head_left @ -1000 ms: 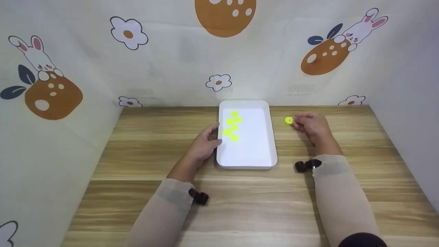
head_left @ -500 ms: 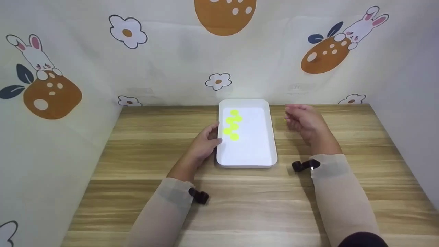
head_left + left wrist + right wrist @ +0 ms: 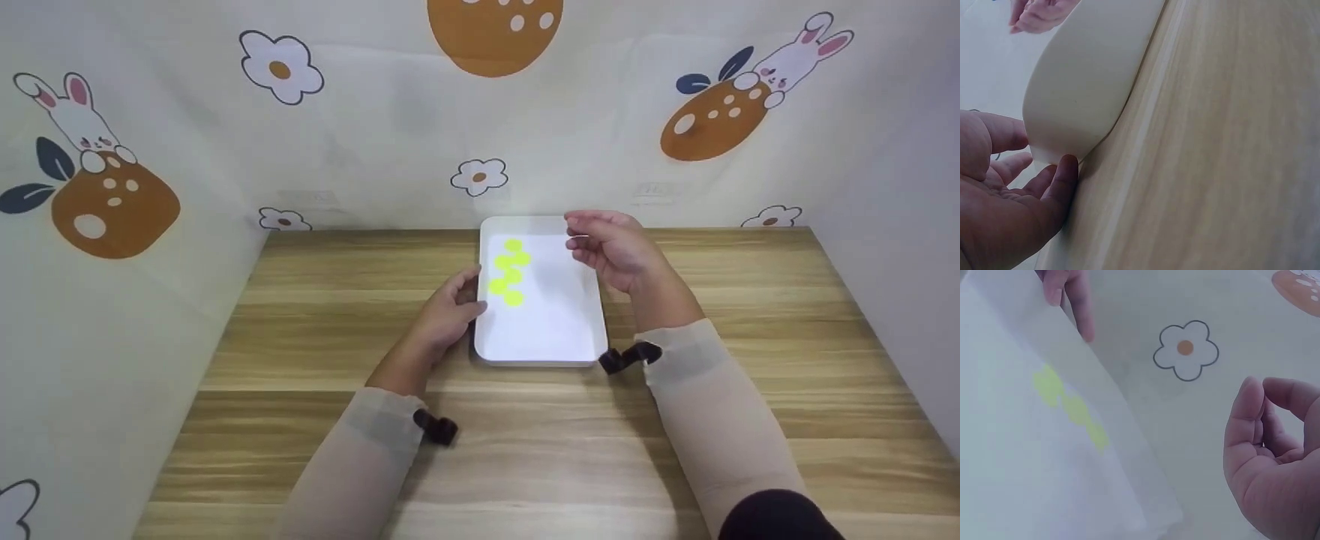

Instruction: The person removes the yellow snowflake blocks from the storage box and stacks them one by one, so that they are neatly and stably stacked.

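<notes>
A white rectangular tray (image 3: 551, 330) stands near the back of the wooden table. Several flat, yellow-green round pieces (image 3: 513, 298) lie along its left side in a zigzag, touching or nearly touching. My left hand (image 3: 441, 319) holds the tray's left edge; in the left wrist view its thumb and fingers rest around the tray corner (image 3: 1075, 101). Over the tray's right rim hangs my right hand (image 3: 619, 251), thumb and fingertips brought together. The right wrist view shows this pinch (image 3: 1275, 467). The notched yellow disc it held earlier is now hidden from every view.
The wooden tabletop (image 3: 315, 322) reaches to a patterned fabric backdrop (image 3: 375, 135) right behind the tray. Fabric walls stand at left and right. A black wrist camera (image 3: 435, 427) is strapped to the left sleeve, another (image 3: 628, 358) to the right.
My right hand has risen and moved left from the table to over the tray's right rim. The yellow disc in its fingertips has gone from sight. The left hand and tray stay put.
</notes>
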The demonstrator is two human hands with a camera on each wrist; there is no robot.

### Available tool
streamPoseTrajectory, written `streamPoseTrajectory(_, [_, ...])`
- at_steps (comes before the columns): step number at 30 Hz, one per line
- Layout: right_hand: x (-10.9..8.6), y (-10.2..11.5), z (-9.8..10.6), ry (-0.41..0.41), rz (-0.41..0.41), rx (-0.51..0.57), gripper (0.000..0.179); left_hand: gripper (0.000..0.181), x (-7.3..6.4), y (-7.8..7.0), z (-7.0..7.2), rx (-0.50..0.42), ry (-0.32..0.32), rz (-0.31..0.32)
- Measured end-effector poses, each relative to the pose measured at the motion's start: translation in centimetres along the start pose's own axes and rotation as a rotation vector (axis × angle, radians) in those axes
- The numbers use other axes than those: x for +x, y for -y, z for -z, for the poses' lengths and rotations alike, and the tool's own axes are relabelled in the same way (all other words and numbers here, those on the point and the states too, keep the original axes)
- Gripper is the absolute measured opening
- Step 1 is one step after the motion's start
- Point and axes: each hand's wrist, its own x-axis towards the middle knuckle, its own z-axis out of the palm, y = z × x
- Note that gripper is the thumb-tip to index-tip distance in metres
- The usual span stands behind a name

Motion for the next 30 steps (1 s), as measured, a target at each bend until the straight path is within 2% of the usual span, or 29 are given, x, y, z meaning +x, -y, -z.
streamPoseTrajectory(6, [3.1, -0.3, -1.9, -0.019, -0.060, -0.030, 0.038, 0.066, 0.0, 0.2, 0.1, -0.017, 0.019, -0.039])
streamPoseTrajectory(10, [5.2, -1.1, -2.5, -0.039, -0.126, -0.091, 0.050, 0.066, -0.1, 0.3, 0.0, -0.033, 0.013, -0.049])
streamPoseTrajectory(16, [7.6, -2.0, -3.0, -0.086, -0.186, -0.171, 0.045, 0.067, 0.0, 0.2, -0.1, -0.049, 0.019, -0.071])
streamPoseTrajectory(21, [8.6, -2.8, -2.9, -0.139, -0.203, -0.211, 0.039, 0.067, 0.0, 0.1, -0.2, -0.033, 0.012, -0.053])
streamPoseTrajectory(25, [9.1, -3.6, -2.8, -0.143, -0.205, -0.291, 0.037, 0.067, -0.1, 0.1, -0.2, -0.032, 0.015, -0.049])
streamPoseTrajectory(30, [9.3, -4.4, -2.5, -0.119, -0.170, -0.381, 0.036, 0.066, 0.0, 0.2, -0.2, -0.029, 0.013, -0.048])
